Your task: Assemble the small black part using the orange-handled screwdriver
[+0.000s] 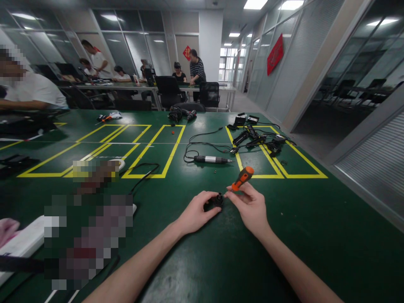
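My left hand (198, 212) grips a small black part (219, 202) low over the green table, thumb and fingers around its sides. What kind of part it is, I cannot make out. Beside it my right hand (251, 206) holds a screwdriver (243, 179) with an orange and dark handle, pinched near the lower end. The handle leans up and to the right, and the shaft side points toward the black part. Whether the tip touches the part is too small to tell. Beyond the hands lies a corded electric screwdriver (211, 159), black with a silver band.
A heap of black cabled devices (255, 139) lies at the right back. A power drill (189, 114) stands at the far edge, with orange-handled tools (105, 118) to its left. Yellow tape (170, 158) marks rectangles on the green table (176, 269). Co-workers sit beyond and at left.
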Demonstrator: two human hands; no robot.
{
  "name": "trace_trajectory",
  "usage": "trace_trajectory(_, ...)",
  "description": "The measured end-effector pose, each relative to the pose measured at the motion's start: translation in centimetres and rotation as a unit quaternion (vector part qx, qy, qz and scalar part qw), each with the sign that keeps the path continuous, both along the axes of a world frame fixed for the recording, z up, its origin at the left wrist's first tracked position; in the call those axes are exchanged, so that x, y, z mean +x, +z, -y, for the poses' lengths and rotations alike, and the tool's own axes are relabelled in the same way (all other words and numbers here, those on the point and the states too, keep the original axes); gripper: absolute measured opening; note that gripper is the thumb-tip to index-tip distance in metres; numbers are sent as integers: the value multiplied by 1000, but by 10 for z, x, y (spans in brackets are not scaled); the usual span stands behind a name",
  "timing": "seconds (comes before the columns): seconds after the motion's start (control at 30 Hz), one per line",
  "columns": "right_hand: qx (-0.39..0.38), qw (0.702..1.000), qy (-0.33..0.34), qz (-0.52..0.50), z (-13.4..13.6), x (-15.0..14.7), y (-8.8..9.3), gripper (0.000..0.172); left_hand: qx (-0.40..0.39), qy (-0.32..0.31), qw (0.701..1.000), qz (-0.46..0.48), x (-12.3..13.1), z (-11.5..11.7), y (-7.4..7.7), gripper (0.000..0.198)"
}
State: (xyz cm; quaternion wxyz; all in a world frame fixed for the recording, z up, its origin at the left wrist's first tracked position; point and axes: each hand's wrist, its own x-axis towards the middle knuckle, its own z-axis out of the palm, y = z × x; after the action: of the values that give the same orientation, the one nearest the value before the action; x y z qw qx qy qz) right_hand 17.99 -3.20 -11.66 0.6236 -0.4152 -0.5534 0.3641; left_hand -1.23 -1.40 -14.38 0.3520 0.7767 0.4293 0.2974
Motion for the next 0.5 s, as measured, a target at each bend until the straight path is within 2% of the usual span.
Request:
trace_trajectory(0.13, -32, 999, -11, -41, -1, -1, 0, 18, 4, 1, 1000, -2, 0, 0, 1, 34)
trace_trajectory(0.23, -53, 996, 21, -62, 0, -3, 1, 26, 4, -3, 1000, -6, 0, 0, 1, 34)
trace_trajectory(0.37, -50, 994, 66, -64, 2, -5, 0, 20, 2, -4, 1000, -5, 0, 0, 0, 35)
trace_trajectory(0.5, -14, 999, 31, -22, 1, -4, -2, 9, 2, 1, 1000, -4, 0, 0, 0, 33)
